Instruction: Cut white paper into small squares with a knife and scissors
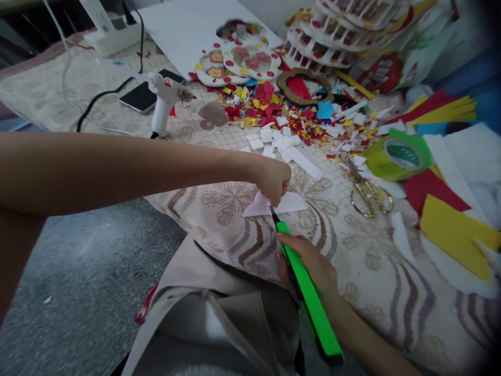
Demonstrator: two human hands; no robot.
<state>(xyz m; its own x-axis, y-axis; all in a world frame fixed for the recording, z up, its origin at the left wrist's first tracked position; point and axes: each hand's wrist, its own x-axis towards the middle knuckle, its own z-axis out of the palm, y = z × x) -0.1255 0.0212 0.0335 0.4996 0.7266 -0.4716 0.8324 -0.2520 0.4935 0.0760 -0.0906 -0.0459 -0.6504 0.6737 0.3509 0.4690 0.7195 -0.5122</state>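
My right hand (pixel 313 261) is wrapped round a long green-and-black utility knife (pixel 303 284), whose dark narrow tip points away from me. That tip touches the front edge of a white paper piece (pixel 291 202) lying on the tablecloth. My left hand (pixel 273 177) reaches across from the left, its fingers curled and closed down onto the same paper. Just beyond it lie several small white paper squares (pixel 266 136) and a folded white strip (pixel 301 161). The left fingertips are partly hidden.
Gold-handled scissors (pixel 368 196) and a roll of tape (pixel 399 154) lie to the right, near coloured sheets (pixel 456 235). A white glue gun (pixel 161 104) stands at left beside a phone (pixel 143 96). Coloured scraps (pixel 262 102) and a tiered white structure (pixel 324 39) are at the back.
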